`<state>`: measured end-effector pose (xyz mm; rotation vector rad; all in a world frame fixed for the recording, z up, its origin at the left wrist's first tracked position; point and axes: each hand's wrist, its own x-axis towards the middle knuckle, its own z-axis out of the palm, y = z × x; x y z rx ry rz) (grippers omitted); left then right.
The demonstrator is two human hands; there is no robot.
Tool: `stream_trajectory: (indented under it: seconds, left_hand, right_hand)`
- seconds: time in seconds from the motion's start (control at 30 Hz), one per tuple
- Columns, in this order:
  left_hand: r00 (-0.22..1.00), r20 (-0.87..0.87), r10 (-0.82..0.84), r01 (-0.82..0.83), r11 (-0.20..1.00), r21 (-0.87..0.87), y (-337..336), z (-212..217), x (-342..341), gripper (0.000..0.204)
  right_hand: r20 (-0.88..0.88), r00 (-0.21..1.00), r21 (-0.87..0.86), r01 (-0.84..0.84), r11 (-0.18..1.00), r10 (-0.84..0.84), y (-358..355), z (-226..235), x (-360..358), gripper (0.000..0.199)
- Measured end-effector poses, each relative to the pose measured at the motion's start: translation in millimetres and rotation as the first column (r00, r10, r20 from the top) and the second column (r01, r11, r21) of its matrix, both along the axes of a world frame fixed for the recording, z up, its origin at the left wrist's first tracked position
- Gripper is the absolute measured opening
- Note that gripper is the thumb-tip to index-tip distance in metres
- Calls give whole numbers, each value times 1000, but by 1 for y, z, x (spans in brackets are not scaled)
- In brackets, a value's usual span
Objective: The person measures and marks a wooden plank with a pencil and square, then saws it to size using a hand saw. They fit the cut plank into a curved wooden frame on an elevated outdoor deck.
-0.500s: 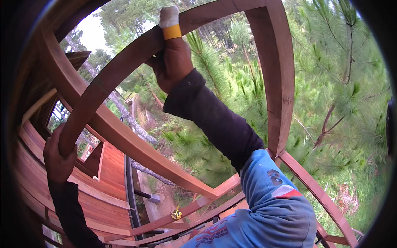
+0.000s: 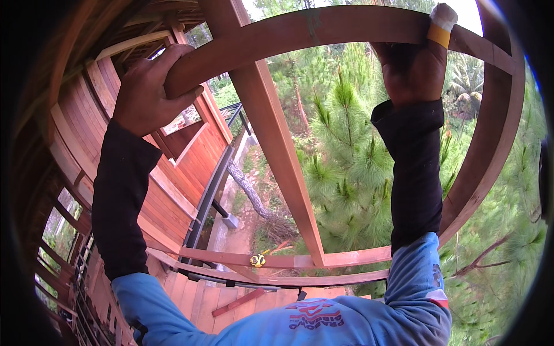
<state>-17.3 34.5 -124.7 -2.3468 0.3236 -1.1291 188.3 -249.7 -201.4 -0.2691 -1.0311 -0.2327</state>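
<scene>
A long reddish-brown wooden beam [image 2: 323, 27] runs across the top of the view, bowed by the lens. My left hand [image 2: 147, 89] is closed around its left end, fingers over the top and thumb beneath. Farther right, my right hand [image 2: 414, 72] grips the same beam from below. A white and yellow wrapping [image 2: 441, 26] covers one of its digits, which points up over the beam's face; the other fingers are mostly hidden. The beam crosses a wooden post [image 2: 280, 161] between my hands and reaches a second post [image 2: 490, 144] on the right.
A yellow and black tape measure [image 2: 258, 260] sits on the lower wooden rail [image 2: 210, 257]. Below lies a plank floor [image 2: 199, 297] with a loose reddish wood strip [image 2: 238, 303]. A plank wall [image 2: 179, 179] stands left; pine trees [image 2: 349, 167] grow beyond the frame.
My view has swung, shifting the beam, posts and both hands rightward in the picture. My left hand and its beam end appear much higher. Both hands keep hold of the beam.
</scene>
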Motion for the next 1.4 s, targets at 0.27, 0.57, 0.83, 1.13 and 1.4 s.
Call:
stream_trajectory:
  seconds: [0.27,0.57,0.83,1.13,1.4]
  left_hand:
    - [999,41,29,-26,998,-63,-2,-14,10,56]
    - [998,69,-1,4,999,-49,-44,-16,36,55]
    - [995,98,9,4,991,-135,-72,-23,61,50]
    - [996,71,54,-41,984,-171,-69,-24,48,44]
    - [995,36,91,-81,972,-220,-68,-26,51,48]
  right_hand:
    - [192,981,79,-1,997,-15,9,-16,9,50]
    - [107,993,152,-69,986,53,10,-23,51,46]
    - [68,994,198,-99,975,87,-3,-44,77,43]
    - [37,975,213,-222,951,219,20,-61,94,44]
    - [23,976,209,-217,954,217,22,-69,99,47]
